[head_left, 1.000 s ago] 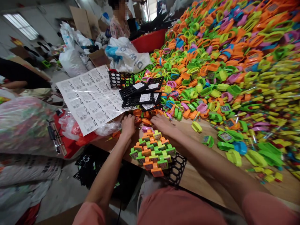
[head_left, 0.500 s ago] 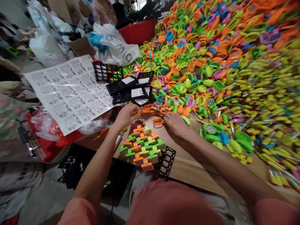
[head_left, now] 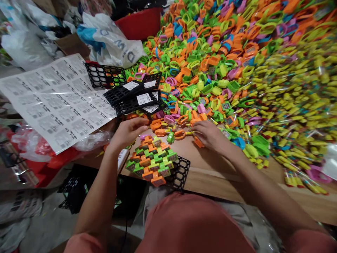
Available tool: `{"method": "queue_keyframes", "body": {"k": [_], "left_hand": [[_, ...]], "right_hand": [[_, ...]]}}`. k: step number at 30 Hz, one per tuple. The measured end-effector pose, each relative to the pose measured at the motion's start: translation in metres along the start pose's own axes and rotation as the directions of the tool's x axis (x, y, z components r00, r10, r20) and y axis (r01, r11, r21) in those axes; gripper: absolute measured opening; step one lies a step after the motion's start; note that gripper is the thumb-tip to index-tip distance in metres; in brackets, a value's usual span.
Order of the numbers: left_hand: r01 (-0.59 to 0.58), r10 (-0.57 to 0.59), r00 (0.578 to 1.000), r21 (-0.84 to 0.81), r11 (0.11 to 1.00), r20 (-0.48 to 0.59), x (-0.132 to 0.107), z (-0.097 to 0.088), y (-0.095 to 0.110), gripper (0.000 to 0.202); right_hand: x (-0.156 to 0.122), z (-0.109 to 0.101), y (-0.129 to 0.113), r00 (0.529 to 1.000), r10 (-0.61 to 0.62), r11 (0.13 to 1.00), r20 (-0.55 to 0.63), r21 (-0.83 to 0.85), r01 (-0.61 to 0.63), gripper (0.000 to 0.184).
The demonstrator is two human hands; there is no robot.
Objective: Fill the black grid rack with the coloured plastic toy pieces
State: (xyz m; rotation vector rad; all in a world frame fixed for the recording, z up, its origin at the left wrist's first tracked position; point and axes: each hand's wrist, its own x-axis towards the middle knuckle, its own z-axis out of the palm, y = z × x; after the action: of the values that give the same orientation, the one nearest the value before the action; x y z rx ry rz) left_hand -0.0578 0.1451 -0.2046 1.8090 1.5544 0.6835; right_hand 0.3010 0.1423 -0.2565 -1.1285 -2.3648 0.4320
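My left hand [head_left: 127, 134] is beside the heap's near edge, thumb and fingers apart, with nothing visible in it. Close to its fingertips lie orange plastic toy watches [head_left: 156, 124]. My right hand [head_left: 210, 136] reaches to loose orange pieces, fingers spread and slightly bent; an orange piece [head_left: 198, 142] lies under them, and whether they touch it I cannot tell. Between the hands are a green piece [head_left: 170, 137] and another orange watch [head_left: 180, 134]. Nearer me, rows of orange and green toy watches [head_left: 151, 160] stand packed on a black plastic grid [head_left: 181, 172].
A large heap of colourful toy watches [head_left: 195, 66] covers the back of the table, with yellow-ended sticks [head_left: 295, 95] at right. Black grids with white labels [head_left: 134, 95] and a printed sheet [head_left: 58, 102] lie at left. Behind are a red basin [head_left: 142, 24] and a white bag [head_left: 113, 42].
The view has shifted, so the table contents sit further left. My left hand has opened from a pinch and drawn back. More loose pieces now lie between my hands.
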Motion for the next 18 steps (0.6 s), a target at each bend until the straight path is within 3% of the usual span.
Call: {"method": "queue_keyframes", "body": {"k": [3,6,9,12,15,18], "left_hand": [[-0.005,0.007,0.998,0.023,1.0,-0.067,-0.032,-0.005,0.027,0.051],[-0.043,0.051,0.99,0.058,0.997,-0.133,-0.057,0.003,0.052,0.044],[-0.132,0.152,0.977,0.139,0.981,-0.151,-0.068,0.023,0.069,0.039],[-0.265,0.282,0.958,0.223,0.938,-0.047,-0.068,0.048,0.078,0.036],[-0.326,0.317,0.945,0.282,0.902,0.078,-0.065,0.068,0.079,0.038],[-0.31,0.286,0.95,0.31,0.899,0.124,-0.065,0.08,0.073,0.039]], "right_hand": [[-0.015,-0.042,-0.022,0.972,0.032,0.989,-0.232,0.148,0.003,0.017],[-0.028,-0.054,-0.029,0.935,0.115,0.982,-0.335,0.177,-0.057,0.015],[-0.026,-0.024,-0.025,0.981,0.121,0.988,-0.151,0.119,-0.103,0.017],[-0.009,0.023,-0.021,0.99,0.138,0.989,0.034,-0.067,-0.135,0.021],[0.013,0.054,-0.02,0.977,0.194,0.961,0.087,-0.217,-0.171,0.03],[0.026,0.064,-0.018,0.963,0.262,0.931,0.064,-0.28,-0.235,0.037]]}}
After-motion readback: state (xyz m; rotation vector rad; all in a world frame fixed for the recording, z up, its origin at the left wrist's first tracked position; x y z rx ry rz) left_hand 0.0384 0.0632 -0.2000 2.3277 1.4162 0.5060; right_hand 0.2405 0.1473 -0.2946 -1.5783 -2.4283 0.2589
